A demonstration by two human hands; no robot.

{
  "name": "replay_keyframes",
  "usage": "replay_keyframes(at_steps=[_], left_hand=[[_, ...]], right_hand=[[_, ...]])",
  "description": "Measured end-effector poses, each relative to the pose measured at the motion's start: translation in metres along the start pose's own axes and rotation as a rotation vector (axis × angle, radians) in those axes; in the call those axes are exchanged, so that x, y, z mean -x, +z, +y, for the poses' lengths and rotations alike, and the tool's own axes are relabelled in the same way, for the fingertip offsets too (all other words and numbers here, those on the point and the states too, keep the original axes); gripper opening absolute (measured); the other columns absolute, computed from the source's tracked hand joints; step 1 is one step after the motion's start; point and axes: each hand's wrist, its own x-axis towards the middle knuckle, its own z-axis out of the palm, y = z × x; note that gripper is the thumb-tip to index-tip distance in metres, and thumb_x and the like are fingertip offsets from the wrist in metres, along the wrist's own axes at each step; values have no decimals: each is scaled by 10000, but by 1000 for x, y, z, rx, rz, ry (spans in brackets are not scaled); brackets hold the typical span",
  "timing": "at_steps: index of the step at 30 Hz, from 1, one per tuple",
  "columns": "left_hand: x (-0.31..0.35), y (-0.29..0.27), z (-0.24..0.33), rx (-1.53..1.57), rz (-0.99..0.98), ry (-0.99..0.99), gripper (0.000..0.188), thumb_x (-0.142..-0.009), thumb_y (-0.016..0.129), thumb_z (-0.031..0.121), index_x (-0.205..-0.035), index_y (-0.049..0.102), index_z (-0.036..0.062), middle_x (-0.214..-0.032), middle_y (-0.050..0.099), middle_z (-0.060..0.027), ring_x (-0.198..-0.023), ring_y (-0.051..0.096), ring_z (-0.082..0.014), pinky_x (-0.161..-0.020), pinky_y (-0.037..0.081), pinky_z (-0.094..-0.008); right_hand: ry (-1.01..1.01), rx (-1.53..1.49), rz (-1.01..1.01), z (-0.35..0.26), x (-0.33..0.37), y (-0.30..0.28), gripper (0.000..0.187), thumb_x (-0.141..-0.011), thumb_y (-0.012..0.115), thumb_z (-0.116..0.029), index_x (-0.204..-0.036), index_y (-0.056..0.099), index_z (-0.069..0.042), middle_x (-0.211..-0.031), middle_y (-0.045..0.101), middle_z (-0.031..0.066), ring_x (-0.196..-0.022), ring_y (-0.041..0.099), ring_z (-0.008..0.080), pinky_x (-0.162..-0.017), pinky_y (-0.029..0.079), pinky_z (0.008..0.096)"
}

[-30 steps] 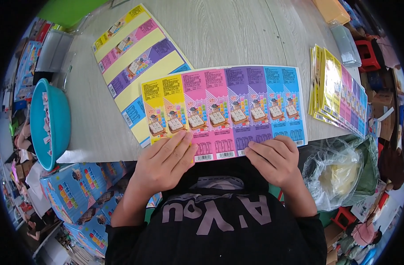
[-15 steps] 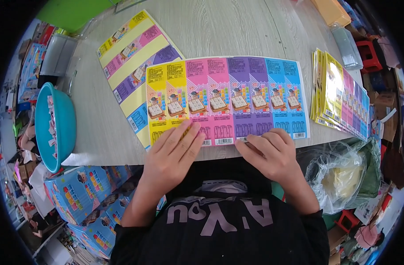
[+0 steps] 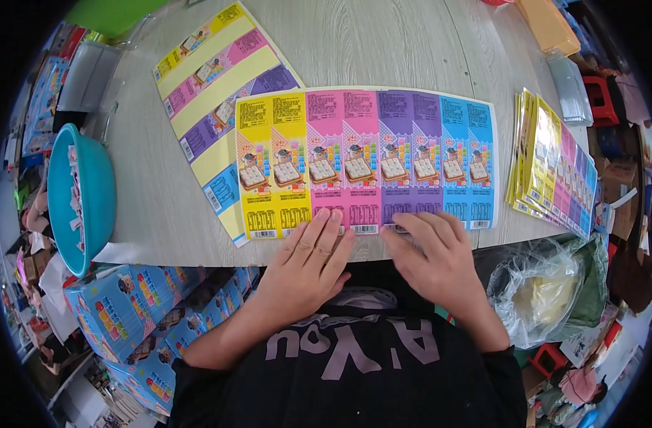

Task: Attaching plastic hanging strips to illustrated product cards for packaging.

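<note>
A sheet of sticker labels (image 3: 362, 160) in yellow, pink, purple and blue strips lies on the table in front of me. My left hand (image 3: 306, 258) rests flat on its near edge, fingers stretched over the pink labels. My right hand (image 3: 440, 257) lies at the same edge by the purple and blue labels, fingers slightly bent and apart; its thumb is partly hidden. Partly under this sheet, at the left, is a tilted backing sheet (image 3: 190, 89) with coloured strips and bare pale-yellow bands between them. To the right sits a fanned stack of similar label sheets (image 3: 558, 167).
A teal basin (image 3: 101, 200) with small paper scraps stands at the table's left edge. Blue printed boxes (image 3: 126, 307) are piled below it. An open clear plastic bag (image 3: 529, 292) hangs below the right edge. Clear plastic boxes (image 3: 572, 89) sit farther back right.
My left hand has slid right along the near edge, from the yellow labels to the pink ones. My right hand has barely moved. The whole view has shifted slightly.
</note>
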Motion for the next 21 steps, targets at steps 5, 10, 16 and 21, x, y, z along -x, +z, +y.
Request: replay_keyframes(at_steps=[5,10,16,21], left_hand=[[-1,2,0,18,-2,6,683,-870,750,354,-1450,572,38,-1576,483,-238,-1488,441,-393,-1221,330,-506],[2,3,-2,48,10,-16,610,-902,708,295,-1440,587,33,-1569,495,-238,-1483,450,-402,-1220,332,-514],[3,3,-4,63,12,-39,579,-922,682,249,-1451,585,33,-1582,488,-232,-1486,453,-393,-1219,332,-513],[3,2,-5,74,3,-42,572,-907,691,211,-1443,594,34,-1564,514,-225,-1473,472,-393,-1216,342,-508]], right_hand=[[-17,-30,-211,-19,-1,11,688,-862,756,-371,-1464,589,-83,-1567,530,82,-1472,481,256,-1156,391,446],[-5,23,-214,-18,4,14,696,-858,766,-374,-1473,588,-100,-1569,531,68,-1460,490,238,-1203,342,450],[55,49,-212,-8,22,6,632,-877,759,-341,-1449,614,-116,-1563,549,52,-1458,491,239,-1216,323,459],[181,78,-190,3,43,-1,541,-935,707,-338,-1417,639,-103,-1541,576,73,-1454,501,275,-1214,324,475]])
